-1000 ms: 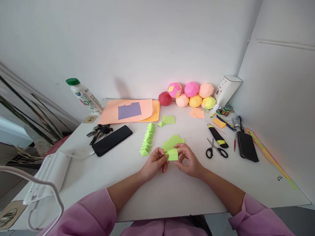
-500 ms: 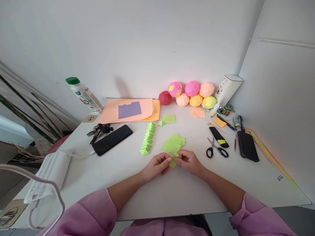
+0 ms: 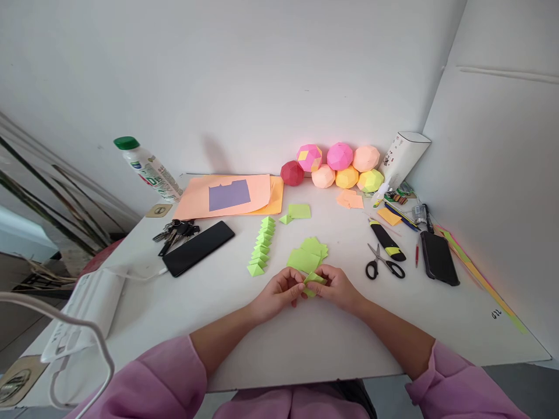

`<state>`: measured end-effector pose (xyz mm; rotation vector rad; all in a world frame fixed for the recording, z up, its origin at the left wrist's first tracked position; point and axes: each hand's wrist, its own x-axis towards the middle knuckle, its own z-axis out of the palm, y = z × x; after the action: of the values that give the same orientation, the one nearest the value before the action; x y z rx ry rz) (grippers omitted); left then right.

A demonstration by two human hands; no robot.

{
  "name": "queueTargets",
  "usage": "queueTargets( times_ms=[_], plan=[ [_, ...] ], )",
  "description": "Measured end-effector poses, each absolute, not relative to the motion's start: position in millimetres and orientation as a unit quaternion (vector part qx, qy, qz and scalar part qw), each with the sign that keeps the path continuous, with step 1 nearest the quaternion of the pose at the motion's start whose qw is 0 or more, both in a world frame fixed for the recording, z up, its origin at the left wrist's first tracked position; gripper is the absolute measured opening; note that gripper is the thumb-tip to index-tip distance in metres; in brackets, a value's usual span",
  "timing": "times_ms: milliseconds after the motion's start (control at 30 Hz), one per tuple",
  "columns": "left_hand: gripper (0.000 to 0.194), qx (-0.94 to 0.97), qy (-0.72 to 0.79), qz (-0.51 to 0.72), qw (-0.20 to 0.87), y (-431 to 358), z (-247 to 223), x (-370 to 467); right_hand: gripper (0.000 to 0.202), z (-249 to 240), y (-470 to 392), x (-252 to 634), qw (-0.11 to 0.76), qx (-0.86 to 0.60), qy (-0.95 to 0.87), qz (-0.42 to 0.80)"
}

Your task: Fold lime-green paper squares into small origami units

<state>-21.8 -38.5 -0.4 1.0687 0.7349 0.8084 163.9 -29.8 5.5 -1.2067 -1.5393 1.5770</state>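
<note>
A small piece of green paper (image 3: 312,284), partly folded, is pinched between both hands near the front of the white table. My left hand (image 3: 282,291) grips its left side with thumb and fingers. On the other side my right hand (image 3: 338,288) holds it, the thumb pressed on top. Fingers hide part of the paper. Just beyond lies a loose pile of green paper pieces (image 3: 305,258). Left of the pile runs a row of folded green paper units (image 3: 261,250), overlapping one another. Behind are a single folded unit (image 3: 286,219) and a flat green sheet (image 3: 299,210).
Scissors (image 3: 384,263) and a utility knife (image 3: 387,240) lie to the right, near a black phone (image 3: 439,259). Several paper balls (image 3: 339,156) line the wall. At left are a black power bank or phone (image 3: 200,248), keys (image 3: 177,233), and a bottle (image 3: 151,171).
The fingers have shifted slightly on the green paper, and its upper part now looks more folded over. Both hands stay in about the same place.
</note>
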Motion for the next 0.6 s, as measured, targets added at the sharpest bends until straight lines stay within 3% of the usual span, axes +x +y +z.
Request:
queueTargets(
  times_ms=[600],
  plan=[
    [0.034,0.545,0.322,0.382,0.674,-39.1,-5.9,-26.4,0.036,2.9,-22.6,169.3,0.303,-0.412,-0.616,0.6]
  ],
)
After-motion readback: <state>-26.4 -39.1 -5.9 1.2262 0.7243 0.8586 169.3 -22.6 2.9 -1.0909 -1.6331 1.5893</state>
